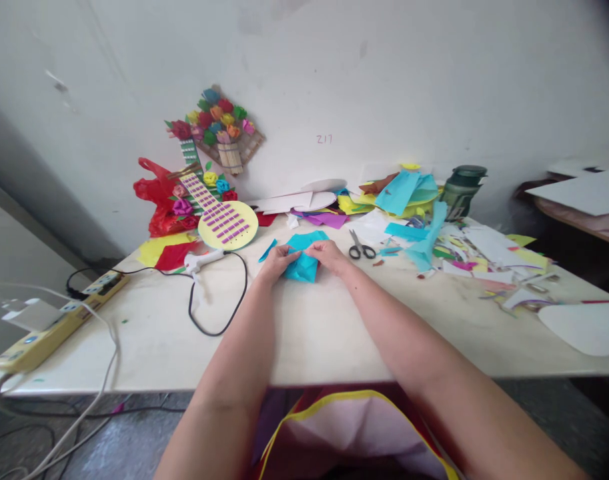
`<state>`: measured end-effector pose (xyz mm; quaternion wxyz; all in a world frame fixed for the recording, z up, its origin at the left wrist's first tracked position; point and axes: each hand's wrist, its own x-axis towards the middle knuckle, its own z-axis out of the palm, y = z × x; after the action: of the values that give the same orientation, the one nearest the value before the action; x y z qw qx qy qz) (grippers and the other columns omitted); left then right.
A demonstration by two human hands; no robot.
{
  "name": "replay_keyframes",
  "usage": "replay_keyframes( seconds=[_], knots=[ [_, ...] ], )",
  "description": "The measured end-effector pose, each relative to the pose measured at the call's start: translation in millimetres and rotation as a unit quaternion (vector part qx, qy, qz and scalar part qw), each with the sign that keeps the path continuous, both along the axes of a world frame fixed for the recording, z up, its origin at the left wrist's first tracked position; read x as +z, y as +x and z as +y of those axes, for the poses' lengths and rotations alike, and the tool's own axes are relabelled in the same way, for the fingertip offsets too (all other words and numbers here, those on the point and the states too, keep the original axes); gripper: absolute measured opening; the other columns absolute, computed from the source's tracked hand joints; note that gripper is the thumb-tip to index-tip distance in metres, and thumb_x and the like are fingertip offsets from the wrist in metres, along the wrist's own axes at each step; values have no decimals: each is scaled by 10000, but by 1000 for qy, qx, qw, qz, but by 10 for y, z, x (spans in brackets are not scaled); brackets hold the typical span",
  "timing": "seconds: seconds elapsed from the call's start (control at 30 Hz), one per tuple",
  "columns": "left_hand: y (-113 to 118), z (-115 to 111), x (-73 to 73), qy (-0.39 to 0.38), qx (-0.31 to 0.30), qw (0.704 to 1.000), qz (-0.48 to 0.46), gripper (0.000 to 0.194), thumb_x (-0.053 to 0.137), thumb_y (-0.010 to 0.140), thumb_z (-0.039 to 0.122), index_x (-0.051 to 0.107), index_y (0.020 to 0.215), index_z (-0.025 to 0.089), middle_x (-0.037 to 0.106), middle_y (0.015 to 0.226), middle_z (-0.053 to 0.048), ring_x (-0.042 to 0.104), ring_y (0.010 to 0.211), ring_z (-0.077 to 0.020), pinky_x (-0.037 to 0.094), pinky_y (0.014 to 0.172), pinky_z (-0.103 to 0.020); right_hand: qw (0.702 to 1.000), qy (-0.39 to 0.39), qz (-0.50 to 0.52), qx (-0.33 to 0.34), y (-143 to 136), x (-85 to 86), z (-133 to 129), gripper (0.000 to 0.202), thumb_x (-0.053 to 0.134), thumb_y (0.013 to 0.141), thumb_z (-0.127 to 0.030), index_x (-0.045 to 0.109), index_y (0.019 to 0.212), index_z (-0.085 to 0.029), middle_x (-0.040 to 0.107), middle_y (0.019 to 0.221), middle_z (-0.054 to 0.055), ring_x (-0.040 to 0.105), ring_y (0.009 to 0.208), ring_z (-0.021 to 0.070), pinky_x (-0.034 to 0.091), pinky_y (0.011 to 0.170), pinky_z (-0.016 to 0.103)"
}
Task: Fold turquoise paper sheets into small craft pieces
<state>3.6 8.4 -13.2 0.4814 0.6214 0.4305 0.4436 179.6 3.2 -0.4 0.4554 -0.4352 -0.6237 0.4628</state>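
Left hand (277,261) and right hand (330,256): you pinch the blue paper (302,272) between thumbs and fingers of both, the left at its left side, the right at its upper right part. The paper lies between your hands, over the tabletop (324,333), neither hand clearly nearer; being creased, it shows no sure long axis. The scissors (359,245) lie just beyond your right hand, to its right, handles toward you.

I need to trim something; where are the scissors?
In the head view, the scissors lie just right of the right hand, beside small blue scraps.
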Motion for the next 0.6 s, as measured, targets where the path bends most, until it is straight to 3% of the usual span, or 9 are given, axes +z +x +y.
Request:
replay_keyframes(
  seconds=[0.43, 0.6],
  knots=[
    [27, -18, 31, 20, 27, 999, -21, 362, 720, 619, 479, 572, 699, 159, 455, 518, 49, 372, 454, -68, 260, 439, -207, 1000, 20, 2, 1, -15, -54, 39, 208, 619, 646, -379, 575, 596, -182, 506, 518, -30, 471, 478, 107, 396, 442, 237],
    [37, -40, 57, 14, 29, 999, -25, 393, 680, 657, 518, 495, 646, 171, 352, 503, 68, 292, 446, -58, 212, 429, -210, 1000, 25, 9, -4, -8, -36, 30, 235, 623, 635, -405, 556, 585, -185, 490, 516, -32, 462, 471, 108, 400, 444, 246]
  ],
)
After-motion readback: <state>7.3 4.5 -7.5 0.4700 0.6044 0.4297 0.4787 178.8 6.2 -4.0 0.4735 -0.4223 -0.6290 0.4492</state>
